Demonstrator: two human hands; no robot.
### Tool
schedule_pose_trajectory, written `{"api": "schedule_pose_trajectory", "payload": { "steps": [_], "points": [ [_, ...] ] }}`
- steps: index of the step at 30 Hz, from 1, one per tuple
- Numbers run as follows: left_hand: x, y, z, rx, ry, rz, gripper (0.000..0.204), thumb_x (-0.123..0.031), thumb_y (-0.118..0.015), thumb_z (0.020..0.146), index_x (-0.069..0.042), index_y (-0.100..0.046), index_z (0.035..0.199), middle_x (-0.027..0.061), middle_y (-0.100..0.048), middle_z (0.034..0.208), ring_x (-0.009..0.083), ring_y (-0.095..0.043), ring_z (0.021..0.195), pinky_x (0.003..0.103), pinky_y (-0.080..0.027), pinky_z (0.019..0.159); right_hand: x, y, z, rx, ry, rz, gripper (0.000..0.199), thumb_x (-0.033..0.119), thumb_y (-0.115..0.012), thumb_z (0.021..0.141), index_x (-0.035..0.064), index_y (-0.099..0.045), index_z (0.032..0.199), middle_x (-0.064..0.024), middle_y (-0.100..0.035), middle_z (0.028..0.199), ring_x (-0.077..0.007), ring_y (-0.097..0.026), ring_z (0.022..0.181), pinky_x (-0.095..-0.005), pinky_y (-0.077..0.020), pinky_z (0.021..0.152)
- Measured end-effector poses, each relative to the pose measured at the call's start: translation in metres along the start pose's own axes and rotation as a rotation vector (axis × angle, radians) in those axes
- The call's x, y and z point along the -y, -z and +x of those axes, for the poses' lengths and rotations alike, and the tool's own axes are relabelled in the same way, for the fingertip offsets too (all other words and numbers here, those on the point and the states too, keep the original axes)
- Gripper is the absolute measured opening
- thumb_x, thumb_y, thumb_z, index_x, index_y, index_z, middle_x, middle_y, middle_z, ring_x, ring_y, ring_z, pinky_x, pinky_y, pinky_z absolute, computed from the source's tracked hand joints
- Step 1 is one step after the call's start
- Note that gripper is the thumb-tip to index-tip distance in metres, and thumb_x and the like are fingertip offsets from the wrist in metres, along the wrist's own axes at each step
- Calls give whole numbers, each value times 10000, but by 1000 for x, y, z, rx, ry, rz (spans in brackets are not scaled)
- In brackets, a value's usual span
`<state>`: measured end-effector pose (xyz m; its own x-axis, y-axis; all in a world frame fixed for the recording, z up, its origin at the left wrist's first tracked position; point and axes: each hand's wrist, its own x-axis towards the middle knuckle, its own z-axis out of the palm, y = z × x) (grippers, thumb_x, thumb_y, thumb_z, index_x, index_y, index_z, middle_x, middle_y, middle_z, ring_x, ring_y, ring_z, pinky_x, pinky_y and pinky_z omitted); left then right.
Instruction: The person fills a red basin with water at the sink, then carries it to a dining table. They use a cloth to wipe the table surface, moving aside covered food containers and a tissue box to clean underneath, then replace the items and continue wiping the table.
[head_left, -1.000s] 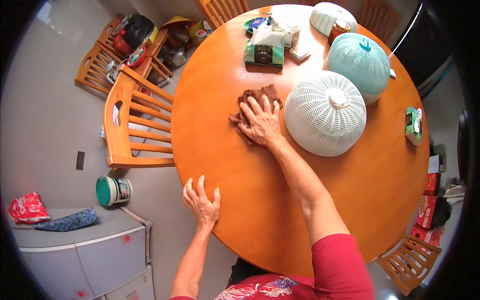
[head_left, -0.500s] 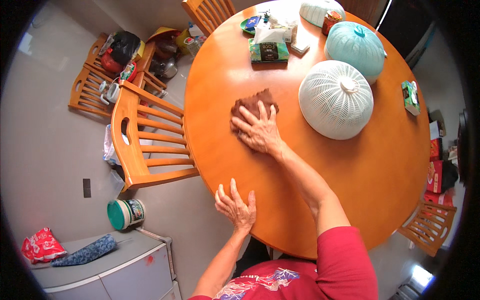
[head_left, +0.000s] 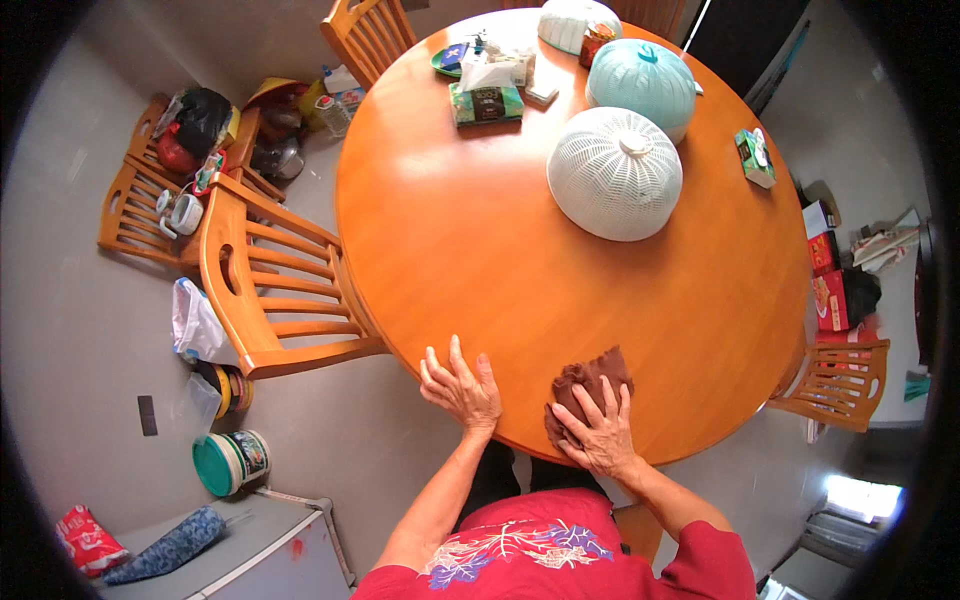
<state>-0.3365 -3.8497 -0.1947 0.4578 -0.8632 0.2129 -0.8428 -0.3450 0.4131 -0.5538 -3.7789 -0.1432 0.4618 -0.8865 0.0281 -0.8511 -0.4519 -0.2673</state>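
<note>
A brown cloth (head_left: 588, 376) lies bunched on the round wooden table (head_left: 450, 240), close to its near edge. Flat on top of it presses my right hand (head_left: 604, 432), fingers spread and pointing away from me. The palm hides part of the cloth. My left hand (head_left: 464, 392) is at the table's near left edge with its fingers apart, holding nothing. Beyond the hands, a white mesh food cover (head_left: 610, 185) stands on the table, with a light blue food cover (head_left: 645, 85) behind it.
A green tissue box (head_left: 486, 103) stands at the far left, another tissue box (head_left: 755, 157) at the right. Behind are a third cover (head_left: 575, 25) and a jar (head_left: 595, 43). A wooden chair (head_left: 285, 290) adjoins the table's left; a bucket (head_left: 232, 462) lies near a grey cabinet (head_left: 270, 545).
My right hand has dragged the cloth from the table's left middle toward me and to the right, up to the near edge. My left hand stays at the edge. The view has shifted.
</note>
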Motion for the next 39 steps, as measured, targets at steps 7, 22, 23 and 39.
{"api": "schedule_pose_trajectory", "payload": {
  "steps": [7,22,23,39],
  "points": [
    [-3,7,0,-28,-6,-166,631,-571,-350,969,-70,-486,1327,144,-401,1405,362,-282,1323,550,-190,1064,0,-12,123,-36,313,2,467,427,-601,847,308,-561,1296,-38,-417,1455,-391,-271,1366,-664,-178,1070],
    [-7,15,0,11,-1,-126,632,-527,-387,961,-27,-445,1341,145,-410,1409,347,-300,1330,508,-166,1096,33,-63,382,-232,193,-40,527,430,-533,898,228,-478,1381,-27,-396,1477,-411,-277,1361,-721,-195,1028],
    [-7,16,0,8,1,-150,646,-539,-377,961,-21,-441,1343,146,-410,1408,347,-300,1331,507,-166,1097,37,-64,385,-239,222,-51,526,430,-536,901,232,-472,1384,-24,-382,1488,-418,-270,1364,-727,-188,1026],
    [35,18,12,-82,309,-904,630,-437,-459,985,23,-320,1392,199,-330,1390,315,-333,1300,446,-230,1120,53,-21,70,-95,296,45,468,406,-607,870,246,-550,1307,-33,-453,1416,-368,-328,1341,-645,-214,1064]
  ]
}}
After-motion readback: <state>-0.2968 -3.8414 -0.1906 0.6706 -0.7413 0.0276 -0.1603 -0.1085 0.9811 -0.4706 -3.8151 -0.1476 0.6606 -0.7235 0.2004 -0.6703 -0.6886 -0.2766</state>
